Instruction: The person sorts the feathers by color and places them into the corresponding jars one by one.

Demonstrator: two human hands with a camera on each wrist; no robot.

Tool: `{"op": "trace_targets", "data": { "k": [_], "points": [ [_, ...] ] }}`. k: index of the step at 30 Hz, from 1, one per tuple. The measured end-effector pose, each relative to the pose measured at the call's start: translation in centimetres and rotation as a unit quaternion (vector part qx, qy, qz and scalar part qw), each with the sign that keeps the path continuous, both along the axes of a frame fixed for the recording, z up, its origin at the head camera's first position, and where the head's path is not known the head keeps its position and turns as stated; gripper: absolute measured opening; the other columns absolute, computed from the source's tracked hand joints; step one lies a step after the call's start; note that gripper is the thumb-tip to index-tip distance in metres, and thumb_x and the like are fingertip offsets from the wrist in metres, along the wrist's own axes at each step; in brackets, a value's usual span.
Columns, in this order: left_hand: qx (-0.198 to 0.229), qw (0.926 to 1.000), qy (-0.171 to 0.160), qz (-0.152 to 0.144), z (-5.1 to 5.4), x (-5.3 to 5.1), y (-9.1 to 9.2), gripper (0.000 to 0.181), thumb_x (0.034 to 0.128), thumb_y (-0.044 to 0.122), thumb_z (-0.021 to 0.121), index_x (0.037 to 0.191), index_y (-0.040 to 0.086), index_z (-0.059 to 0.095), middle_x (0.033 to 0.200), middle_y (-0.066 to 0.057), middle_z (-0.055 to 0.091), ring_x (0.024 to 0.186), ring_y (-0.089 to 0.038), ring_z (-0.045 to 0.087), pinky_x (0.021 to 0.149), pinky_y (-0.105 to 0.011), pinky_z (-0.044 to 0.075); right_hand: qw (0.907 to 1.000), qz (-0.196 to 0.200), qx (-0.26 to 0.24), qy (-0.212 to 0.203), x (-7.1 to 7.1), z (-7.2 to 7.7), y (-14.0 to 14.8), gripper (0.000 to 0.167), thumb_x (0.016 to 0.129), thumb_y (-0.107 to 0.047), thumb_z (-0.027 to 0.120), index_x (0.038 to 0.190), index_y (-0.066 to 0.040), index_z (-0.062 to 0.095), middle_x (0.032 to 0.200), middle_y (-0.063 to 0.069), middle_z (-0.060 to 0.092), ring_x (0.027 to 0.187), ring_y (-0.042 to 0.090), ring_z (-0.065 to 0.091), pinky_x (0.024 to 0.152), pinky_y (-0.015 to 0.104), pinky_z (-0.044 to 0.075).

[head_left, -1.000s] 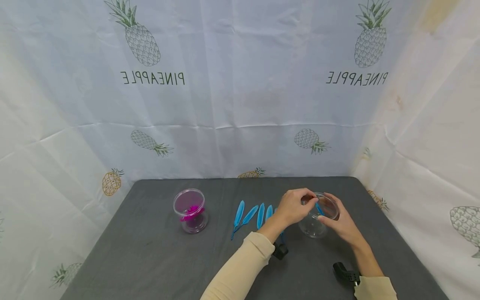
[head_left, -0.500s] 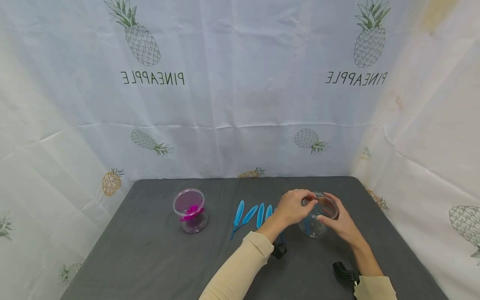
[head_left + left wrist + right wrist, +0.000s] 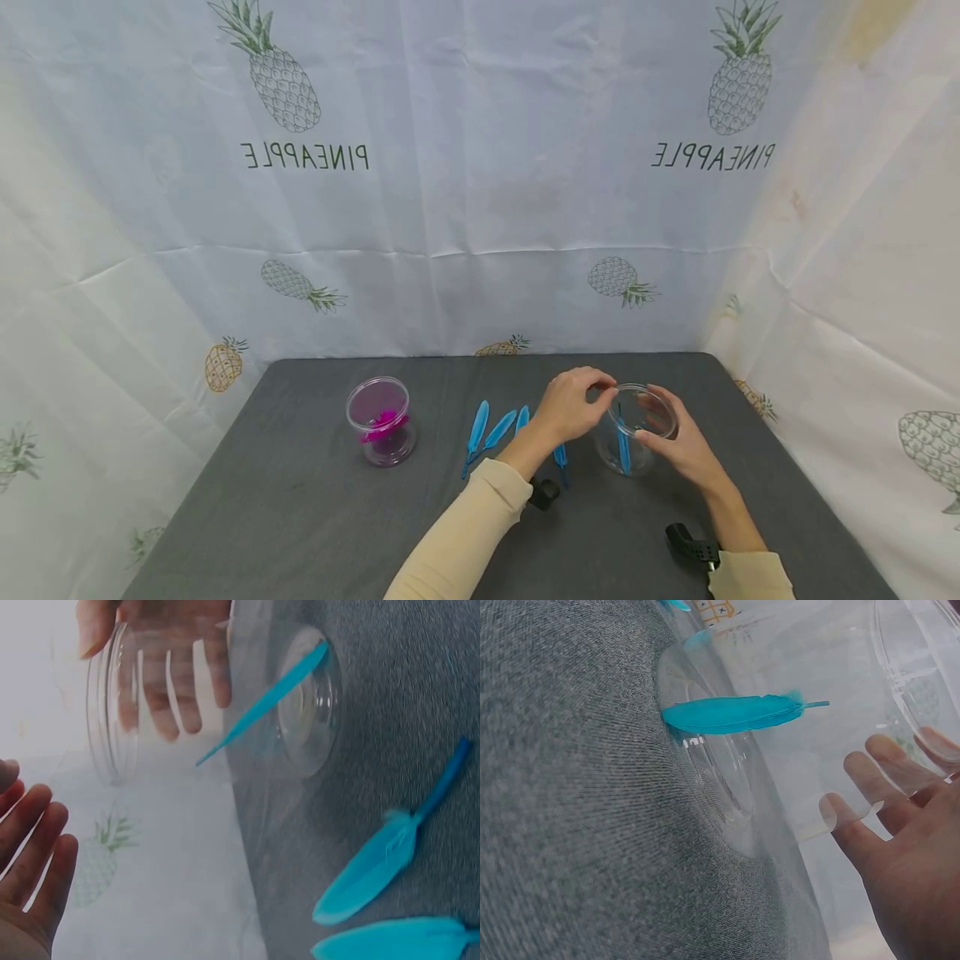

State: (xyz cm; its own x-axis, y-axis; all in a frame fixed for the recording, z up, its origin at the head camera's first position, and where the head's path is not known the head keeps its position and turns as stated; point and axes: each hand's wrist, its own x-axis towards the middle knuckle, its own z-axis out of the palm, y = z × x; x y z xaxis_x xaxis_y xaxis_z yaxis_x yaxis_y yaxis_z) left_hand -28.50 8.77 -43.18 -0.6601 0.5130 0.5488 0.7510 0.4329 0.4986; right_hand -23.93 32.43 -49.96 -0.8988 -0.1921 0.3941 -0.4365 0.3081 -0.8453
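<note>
A clear jar (image 3: 636,461) stands on the dark table at the right, and a blue feather (image 3: 624,450) is inside it, quill up. In the left wrist view the feather (image 3: 274,697) leans against the jar's wall. My right hand (image 3: 684,437) grips the jar near its rim, with fingers (image 3: 855,817) around the far side. My left hand (image 3: 573,408) is just left of the rim, holding nothing, its fingers (image 3: 45,840) loosely extended. Several blue feathers (image 3: 477,429) lie on the table left of the jar, partly hidden behind the left hand and wrist.
At the left stands a pinkish clear cup (image 3: 377,400) with a magenta feather (image 3: 385,425) in it. Both wrists wear black devices, the right one (image 3: 692,546) above the table's front area. A pineapple-print cloth (image 3: 480,208) hangs behind and beside the table (image 3: 300,517).
The blue feather my left hand pinched at the jar's mouth has dropped inside. My left hand has let go and moved left, off the rim. My right hand stays on the jar.
</note>
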Motion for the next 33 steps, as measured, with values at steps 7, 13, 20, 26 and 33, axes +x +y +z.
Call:
{"op": "trace_targets", "data": {
  "k": [7,13,20,26,33],
  "points": [
    [-0.008,0.9999,0.006,0.006,0.1,0.1,-1.3,0.02,0.103,0.024,0.063,0.117,0.013,0.073,0.111,0.002,0.071,0.103,-0.01,0.066,0.089,-0.015,0.049,0.9999,0.006,-0.008,-0.006,-0.2,-0.4,0.4,0.078,0.094,0.007,0.065,0.157,0.004,0.02,0.147,0.033,0.036,0.132,-0.004,0.041,0.103,0.008,0.036],
    [-0.039,0.999,0.008,0.017,0.0,0.2,-2.4,0.022,0.1022,0.026,0.064,0.119,0.015,0.072,0.114,0.002,0.07,0.105,-0.011,0.065,0.09,-0.017,0.05,1.0,0.0,-0.004,-0.005,-0.3,-0.5,0.4,0.078,0.093,0.006,0.066,0.156,0.004,0.02,0.147,0.033,0.036,0.132,-0.005,0.041,0.103,0.007,0.035],
    [-0.096,0.9952,0.006,0.02,-0.5,0.3,-3.6,0.03,0.1017,0.033,0.064,0.125,0.014,0.069,0.12,0.001,0.068,0.11,-0.013,0.064,0.092,-0.022,0.051,1.0,-0.001,-0.001,0.0,-0.3,-0.5,0.4,0.078,0.093,0.006,0.066,0.157,0.003,0.021,0.147,0.033,0.037,0.132,-0.005,0.041,0.103,0.008,0.035],
    [-0.166,0.986,-0.009,0.014,-1.0,0.6,-4.5,0.041,0.1021,0.04,0.061,0.134,0.015,0.064,0.132,-0.001,0.063,0.122,-0.016,0.059,0.102,-0.029,0.049,1.0,0.0,0.002,0.002,-0.2,-0.4,0.5,0.078,0.093,0.007,0.066,0.157,0.003,0.021,0.147,0.034,0.037,0.132,-0.006,0.041,0.103,0.008,0.036],
    [-0.217,0.9758,-0.028,0.014,-1.9,0.8,-5.4,0.056,0.1014,0.049,0.058,0.144,0.013,0.055,0.144,-0.004,0.055,0.132,-0.021,0.053,0.11,-0.035,0.043,1.0,0.004,0.002,0.004,-0.2,-0.3,0.3,0.078,0.093,0.007,0.066,0.157,0.004,0.021,0.146,0.034,0.036,0.132,-0.007,0.041,0.103,0.008,0.036]
  ]
}}
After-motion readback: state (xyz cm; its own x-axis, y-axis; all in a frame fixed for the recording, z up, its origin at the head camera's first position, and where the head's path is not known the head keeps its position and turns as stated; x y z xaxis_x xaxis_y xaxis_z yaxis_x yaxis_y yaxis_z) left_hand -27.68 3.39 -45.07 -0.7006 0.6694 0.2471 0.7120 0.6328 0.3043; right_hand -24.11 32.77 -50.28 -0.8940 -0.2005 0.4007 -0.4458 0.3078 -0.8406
